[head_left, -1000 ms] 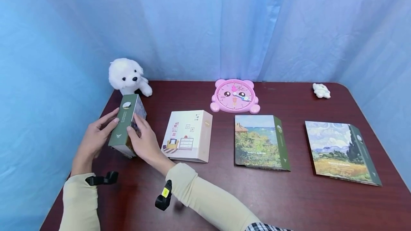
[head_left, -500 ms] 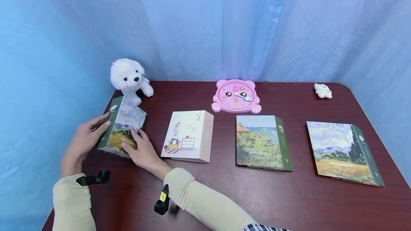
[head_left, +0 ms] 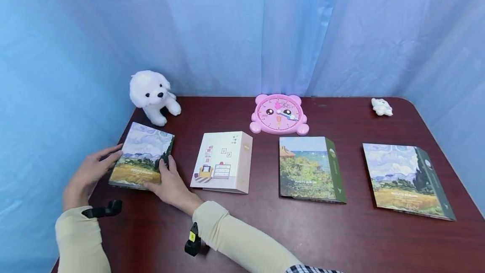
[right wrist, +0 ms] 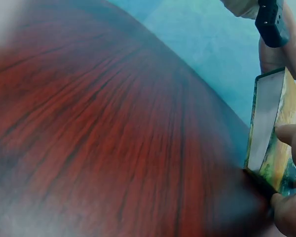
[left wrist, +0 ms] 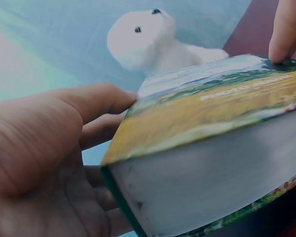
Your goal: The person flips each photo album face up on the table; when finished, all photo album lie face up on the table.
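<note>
At the left of the table a thick photo album (head_left: 142, 155), with a painted field and sky on its cover, lies cover up with its green spine to the left. My left hand (head_left: 88, 174) is at that spine; in the left wrist view its thumb touches the cover's edge (left wrist: 138, 98) while the fingers lie along the side, fairly straight. My right hand (head_left: 172, 186) holds the album at its lower right, with fingers on the cover and right edge. In the right wrist view the right fingers (right wrist: 291, 133) only partly show. The album's underside is hidden.
A white plush dog (head_left: 151, 94) sits just behind the album. To the right stand a pale album (head_left: 217, 161), a seaside-painting album (head_left: 305, 169) and another field-painting album (head_left: 401, 178). A pink toy clock (head_left: 278, 115) and a small white plush (head_left: 381, 107) are further back.
The album has turned from spine up, through a tilt, to cover up, and moved slightly left and nearer. My left hand has moved left and down with it; the right hand keeps contact.
</note>
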The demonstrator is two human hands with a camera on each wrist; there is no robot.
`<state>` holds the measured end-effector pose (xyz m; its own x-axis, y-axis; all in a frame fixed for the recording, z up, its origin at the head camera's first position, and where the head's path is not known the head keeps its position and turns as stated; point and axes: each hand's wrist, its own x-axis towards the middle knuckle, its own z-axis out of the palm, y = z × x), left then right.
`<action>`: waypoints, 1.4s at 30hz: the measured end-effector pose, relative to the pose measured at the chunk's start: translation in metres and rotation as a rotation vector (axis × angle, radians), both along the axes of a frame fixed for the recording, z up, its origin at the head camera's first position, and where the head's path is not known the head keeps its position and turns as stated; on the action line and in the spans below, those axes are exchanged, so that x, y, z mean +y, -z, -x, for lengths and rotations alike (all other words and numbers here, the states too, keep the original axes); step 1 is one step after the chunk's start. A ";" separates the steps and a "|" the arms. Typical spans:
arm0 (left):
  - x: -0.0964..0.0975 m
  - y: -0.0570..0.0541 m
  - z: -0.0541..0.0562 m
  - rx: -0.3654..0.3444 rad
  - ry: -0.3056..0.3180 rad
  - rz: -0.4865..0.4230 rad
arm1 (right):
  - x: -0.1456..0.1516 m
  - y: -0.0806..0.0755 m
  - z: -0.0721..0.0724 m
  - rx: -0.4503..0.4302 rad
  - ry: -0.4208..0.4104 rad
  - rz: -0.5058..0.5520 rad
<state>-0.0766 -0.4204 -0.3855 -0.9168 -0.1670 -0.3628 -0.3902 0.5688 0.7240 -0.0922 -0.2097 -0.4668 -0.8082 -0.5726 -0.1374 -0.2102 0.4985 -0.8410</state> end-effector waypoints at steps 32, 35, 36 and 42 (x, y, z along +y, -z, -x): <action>-0.004 0.041 0.002 -0.046 -0.155 0.168 | 0.006 -0.001 0.004 0.239 -0.133 -0.083; -0.002 0.039 0.002 -0.044 -0.125 0.229 | 0.011 -0.007 0.008 0.207 -0.117 -0.025; -0.001 0.038 0.002 -0.035 -0.114 0.255 | 0.012 -0.009 0.009 0.201 -0.108 -0.013; 0.013 0.027 0.007 0.131 -0.139 0.388 | 0.026 -0.025 0.021 0.207 -0.033 0.053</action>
